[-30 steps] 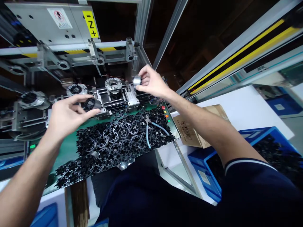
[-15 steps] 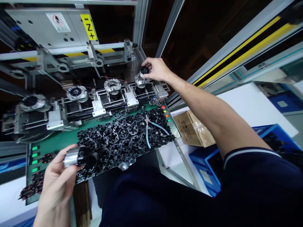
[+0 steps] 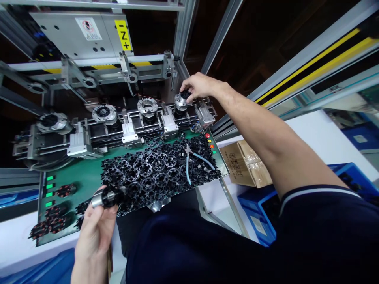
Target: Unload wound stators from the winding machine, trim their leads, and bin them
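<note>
My left hand grips a steel cylinder fitted with a black slotted plastic ring, low over the near edge of the green board. My right hand reaches far ahead, its fingers pinching a black slotted part seated in the rightmost metal fixture. Between my hands lies a heap of several black slotted rings. Blue-handled pliers rest on that heap. Two further metal fixtures stand to the left along the rail.
Several copper-wound stators lie at the board's left. A metal machine frame with a yellow-and-black strip runs along the right. A cardboard box and a blue crate of black parts sit below it.
Since a second ago, my right hand has moved from holding a steel cylinder in the air to the fixture's black part. My left hand has dropped nearer to me, now holding the cylinder assembly.
</note>
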`<state>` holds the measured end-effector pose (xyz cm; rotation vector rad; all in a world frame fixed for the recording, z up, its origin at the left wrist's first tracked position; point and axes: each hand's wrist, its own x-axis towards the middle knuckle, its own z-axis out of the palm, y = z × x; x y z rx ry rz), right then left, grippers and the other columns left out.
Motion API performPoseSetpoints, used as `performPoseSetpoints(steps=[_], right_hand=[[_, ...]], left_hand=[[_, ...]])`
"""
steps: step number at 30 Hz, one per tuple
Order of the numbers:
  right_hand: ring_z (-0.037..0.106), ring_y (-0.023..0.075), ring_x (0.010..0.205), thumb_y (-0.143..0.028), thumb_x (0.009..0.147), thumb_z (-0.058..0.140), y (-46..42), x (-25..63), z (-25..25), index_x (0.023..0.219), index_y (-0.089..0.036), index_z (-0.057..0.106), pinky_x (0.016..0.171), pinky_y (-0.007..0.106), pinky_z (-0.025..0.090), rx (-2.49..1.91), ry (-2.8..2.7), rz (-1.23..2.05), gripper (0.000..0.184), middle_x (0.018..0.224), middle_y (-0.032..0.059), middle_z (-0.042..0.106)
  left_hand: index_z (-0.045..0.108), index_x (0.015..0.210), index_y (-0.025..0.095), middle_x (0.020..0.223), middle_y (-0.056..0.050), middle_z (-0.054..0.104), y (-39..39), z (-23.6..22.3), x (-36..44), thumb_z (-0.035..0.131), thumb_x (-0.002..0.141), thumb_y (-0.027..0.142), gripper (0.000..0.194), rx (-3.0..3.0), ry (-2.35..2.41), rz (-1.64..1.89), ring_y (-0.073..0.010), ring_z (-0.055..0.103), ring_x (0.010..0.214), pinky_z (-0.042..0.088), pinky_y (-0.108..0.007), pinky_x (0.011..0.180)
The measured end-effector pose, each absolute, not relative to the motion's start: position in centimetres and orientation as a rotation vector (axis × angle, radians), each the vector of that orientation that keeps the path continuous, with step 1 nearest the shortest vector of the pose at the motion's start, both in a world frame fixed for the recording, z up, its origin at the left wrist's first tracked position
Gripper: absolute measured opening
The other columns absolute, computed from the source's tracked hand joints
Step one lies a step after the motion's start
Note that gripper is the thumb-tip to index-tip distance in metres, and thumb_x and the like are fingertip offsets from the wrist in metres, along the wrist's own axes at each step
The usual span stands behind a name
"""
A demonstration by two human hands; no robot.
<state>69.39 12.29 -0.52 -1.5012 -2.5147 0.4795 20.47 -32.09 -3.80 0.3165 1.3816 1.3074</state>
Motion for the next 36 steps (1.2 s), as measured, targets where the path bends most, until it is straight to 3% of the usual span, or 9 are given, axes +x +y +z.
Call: performPoseSetpoints(steps=[7,11,14,17,20,22,24,28,36], right_hand=[[0.085,0.0356,0.118,-0.064,0.087,0.108,12.2,69.5,-0.7,0.142,-0.030,0.093,0.118,0.063,0.070,-1.545,-2.625,0.383,0.067,0.118,0.0084,0.091],[0.085,0.0346,0.117,-0.069,0.094,0.101,12.0,69.0,0.1,0.145,-0.028,0.092,0.116,0.060,0.069,-1.570,-2.657,0.364,0.067,0.117,0.0084,0.091],[0.083,0.0375,0.131,-0.075,0.096,0.096,10.9,68.7,0.6,0.158,-0.025,0.086,0.122,0.060,0.067,-1.617,-2.746,0.320,0.080,0.140,0.0135,0.089],[0.068,0.0482,0.161,-0.074,0.093,0.098,8.3,68.1,0.9,0.173,-0.019,0.074,0.135,0.068,0.060,-1.622,-2.865,0.227,0.100,0.182,0.0222,0.068],[0.053,0.0577,0.175,-0.064,0.098,0.094,3.2,65.3,1.7,0.180,-0.013,0.064,0.143,0.083,0.049,-1.540,-2.728,0.163,0.101,0.196,0.0293,0.049],[0.060,0.0513,0.171,-0.056,0.104,0.088,-1.7,61.9,2.9,0.179,-0.018,0.066,0.146,0.080,0.047,-1.310,-2.546,0.335,0.087,0.188,0.0250,0.062],[0.076,0.0406,0.154,-0.059,0.107,0.086,-7.6,57.9,4.8,0.172,-0.030,0.074,0.135,0.070,0.061,-1.044,-2.345,0.697,0.072,0.166,0.0148,0.082],[0.086,0.0305,0.133,-0.059,0.102,0.094,-18.2,50.8,9.2,0.161,-0.040,0.083,0.116,0.055,0.071,-0.639,-2.153,1.246,0.062,0.150,0.0053,0.090],[0.083,0.0265,0.104,-0.046,0.096,0.096,-20.8,48.5,11.1,0.135,-0.036,0.091,0.100,0.051,0.072,-0.730,-2.211,1.172,0.040,0.126,0.0042,0.091]], left_hand=[[0.096,0.111,0.032,0.098,-0.001,0.084,-32.7,-3.0,20.8,0.119,0.070,0.050,0.051,0.384,1.346,1.353,-0.0129,0.064,0.072,0.063,-0.020,0.061],[0.095,0.113,0.030,0.099,0.001,0.085,-33.7,-1.2,21.3,0.122,0.065,0.051,0.059,0.343,1.307,1.383,-0.0114,0.063,0.072,0.062,-0.017,0.060],[0.093,0.111,0.029,0.095,0.004,0.084,-34.7,0.0,21.6,0.125,0.057,0.049,0.066,0.297,1.302,1.423,-0.0104,0.068,0.074,0.065,-0.015,0.066],[0.091,0.109,0.031,0.101,0.004,0.089,-35.7,0.5,21.3,0.126,0.053,0.045,0.067,0.261,1.335,1.456,-0.0132,0.078,0.077,0.066,-0.018,0.065],[0.091,0.110,0.033,0.107,0.003,0.093,-36.1,1.2,21.8,0.126,0.053,0.052,0.070,0.221,1.314,1.444,-0.0170,0.085,0.079,0.065,-0.021,0.060],[0.092,0.113,0.034,0.110,0.001,0.094,-35.9,2.1,22.8,0.123,0.059,0.066,0.069,0.260,1.264,1.438,-0.0182,0.088,0.081,0.067,-0.022,0.063],[0.093,0.114,0.034,0.113,-0.002,0.095,-35.3,3.2,24.4,0.117,0.066,0.077,0.069,0.352,1.194,1.419,-0.0193,0.089,0.086,0.068,-0.023,0.067],[0.093,0.116,0.033,0.117,-0.004,0.094,-33.8,4.9,27.2,0.112,0.071,0.083,0.070,0.463,1.072,1.346,-0.0209,0.089,0.093,0.069,-0.024,0.070],[0.072,0.153,0.034,0.138,-0.010,0.089,-33.5,3.8,25.5,0.109,0.090,0.057,0.076,0.710,0.989,1.132,-0.0294,0.090,0.119,0.072,-0.032,0.092]])
